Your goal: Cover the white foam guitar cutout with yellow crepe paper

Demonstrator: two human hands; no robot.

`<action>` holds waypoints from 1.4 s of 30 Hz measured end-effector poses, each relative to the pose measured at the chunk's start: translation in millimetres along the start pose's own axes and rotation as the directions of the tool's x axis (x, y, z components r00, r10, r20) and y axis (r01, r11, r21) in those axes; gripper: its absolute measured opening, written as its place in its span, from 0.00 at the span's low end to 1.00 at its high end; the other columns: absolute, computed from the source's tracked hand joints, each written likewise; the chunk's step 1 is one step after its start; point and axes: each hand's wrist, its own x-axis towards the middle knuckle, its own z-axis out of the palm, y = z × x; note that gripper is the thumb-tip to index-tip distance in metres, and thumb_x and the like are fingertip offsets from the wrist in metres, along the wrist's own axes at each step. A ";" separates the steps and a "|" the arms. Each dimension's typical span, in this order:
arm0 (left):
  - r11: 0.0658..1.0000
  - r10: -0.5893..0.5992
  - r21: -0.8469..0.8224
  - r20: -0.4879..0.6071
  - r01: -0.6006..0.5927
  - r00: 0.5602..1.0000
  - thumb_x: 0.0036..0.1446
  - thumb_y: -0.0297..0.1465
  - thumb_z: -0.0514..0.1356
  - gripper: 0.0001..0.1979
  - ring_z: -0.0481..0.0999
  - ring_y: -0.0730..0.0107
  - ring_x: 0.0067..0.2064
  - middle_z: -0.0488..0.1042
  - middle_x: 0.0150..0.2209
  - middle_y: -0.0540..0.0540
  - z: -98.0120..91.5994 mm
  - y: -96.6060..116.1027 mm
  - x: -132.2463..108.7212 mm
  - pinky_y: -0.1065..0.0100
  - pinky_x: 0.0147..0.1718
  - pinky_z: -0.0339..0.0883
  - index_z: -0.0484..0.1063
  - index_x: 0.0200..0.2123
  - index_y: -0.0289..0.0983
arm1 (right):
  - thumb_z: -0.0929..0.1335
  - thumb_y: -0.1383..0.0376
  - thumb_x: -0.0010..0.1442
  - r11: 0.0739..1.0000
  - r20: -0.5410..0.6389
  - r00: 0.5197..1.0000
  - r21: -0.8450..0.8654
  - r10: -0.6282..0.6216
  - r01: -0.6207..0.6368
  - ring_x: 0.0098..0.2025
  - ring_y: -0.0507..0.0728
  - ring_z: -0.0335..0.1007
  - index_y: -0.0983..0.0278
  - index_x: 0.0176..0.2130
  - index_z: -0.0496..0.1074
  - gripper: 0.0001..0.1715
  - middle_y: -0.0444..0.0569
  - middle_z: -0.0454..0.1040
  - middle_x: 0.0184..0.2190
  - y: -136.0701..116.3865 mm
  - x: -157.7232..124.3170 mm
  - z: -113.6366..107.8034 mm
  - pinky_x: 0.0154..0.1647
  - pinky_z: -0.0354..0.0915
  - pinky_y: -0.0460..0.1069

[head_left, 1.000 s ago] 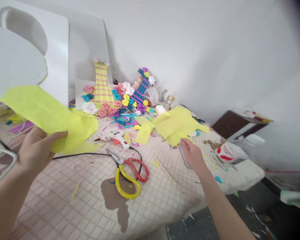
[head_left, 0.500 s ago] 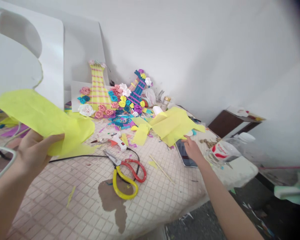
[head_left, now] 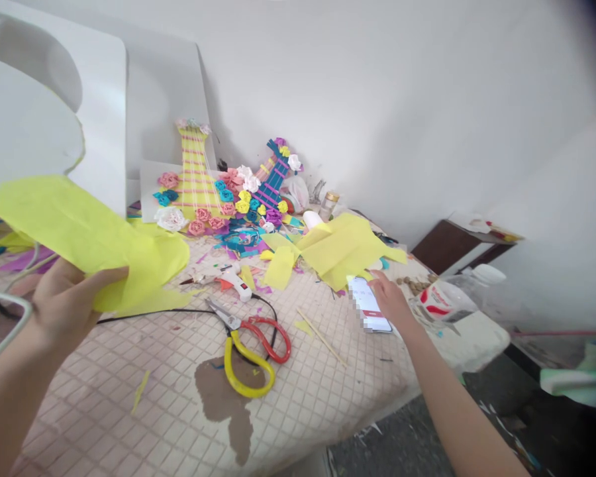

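One table (head_left: 153, 430) in a checked cover spans the work area before me. The held yellow sheet (head_left: 84, 225) is the next largest item, at the table's left side; a loose yellow sheet (head_left: 345, 248) lies toward the right. Grip, left hand (head_left: 62, 305): thumb on the near face, fingers behind, pinching the sheet near its lower edge. Good practice: use light pressure, since thin material of this kind would likely crease, and hold the sheet well aside while the right hand (head_left: 390, 298) attends to the phone (head_left: 365, 298). Orientation of the held sheet: long axis slanting from upper left to lower right, free right end drooping toward the table's middle. Right hand: nothing pinched, fingers loosely bent at the phone's right edge; whether a fingertip meets the lit screen, I cannot tell from this angle. Scissors (head_left: 235, 322) lie between the two hands, blades toward the far left. The phone lies flat, face up, just beside the loose sheet, long axis running from far left to near right. Smallest is a thin stick (head_left: 322, 338), between scissors and phone.
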 end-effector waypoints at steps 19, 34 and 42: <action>0.995 0.002 0.098 0.068 -0.008 0.998 0.33 0.30 0.65 0.20 0.76 0.68 0.29 0.77 0.33 0.50 -6.1 -12.8 4.8 0.75 0.23 0.71 0.71 0.35 0.36 | 0.52 0.59 0.60 1.000 0.058 0.998 -0.007 0.023 -0.022 0.43 0.63 0.68 0.66 0.55 0.60 0.27 0.56 0.75 0.38 -4.6 10.7 14.1 0.44 0.60 0.55; 0.992 -0.069 0.118 0.116 0.055 0.991 0.36 0.31 0.67 0.18 0.76 0.69 0.29 0.77 0.33 0.50 -12.5 -25.3 9.8 0.77 0.22 0.69 0.72 0.36 0.39 | 0.51 0.57 0.62 0.995 -0.013 0.997 0.070 0.072 -0.071 0.45 0.61 0.67 0.64 0.55 0.58 0.28 0.54 0.73 0.43 -11.5 -23.9 -5.0 0.46 0.59 0.56; 0.988 -0.098 0.130 0.140 0.080 0.985 0.36 0.32 0.67 0.21 0.76 0.66 0.32 0.77 0.37 0.47 -12.7 -25.7 10.4 0.76 0.25 0.71 0.72 0.38 0.38 | 0.50 0.57 0.61 0.994 -0.007 1.000 0.111 0.009 -0.008 0.50 0.61 0.62 0.65 0.55 0.58 0.28 0.52 0.71 0.45 -10.1 -6.5 11.4 0.50 0.56 0.57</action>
